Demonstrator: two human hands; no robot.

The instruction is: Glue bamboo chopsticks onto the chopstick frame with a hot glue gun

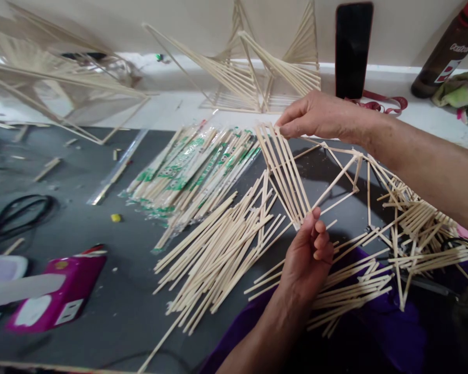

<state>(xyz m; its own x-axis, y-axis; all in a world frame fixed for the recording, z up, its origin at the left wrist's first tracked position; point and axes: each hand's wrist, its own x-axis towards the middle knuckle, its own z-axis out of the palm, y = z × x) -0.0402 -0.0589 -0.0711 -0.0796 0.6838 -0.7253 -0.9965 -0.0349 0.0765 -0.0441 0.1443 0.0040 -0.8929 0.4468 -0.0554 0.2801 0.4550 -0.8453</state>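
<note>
In front of me is a fan-shaped row of thin wooden chopsticks point(285, 176), part of a larger frame of joined chopsticks point(337, 200) reaching to the right. My left hand point(306, 246) pinches the row's lower end, fingers curled. At its upper end, my right hand point(315, 115) grips between thumb and fingers; the exact contact is partly hidden. Loose chopsticks point(218, 254) lie in a pile left of my left hand. Behind them are chopsticks in clear wrappers with green print point(195, 169). More loose chopsticks point(354, 291) rest on purple cloth point(386, 332) beside my left wrist.
Finished-looking twisted chopstick structures point(253, 72) stand on the white ledge, another point(62, 88) at far left. A phone point(353, 52) leans against the wall near a dark bottle point(448, 57). A magenta box point(58, 291) and a coiled black cable point(19, 218) occupy the left of the grey table.
</note>
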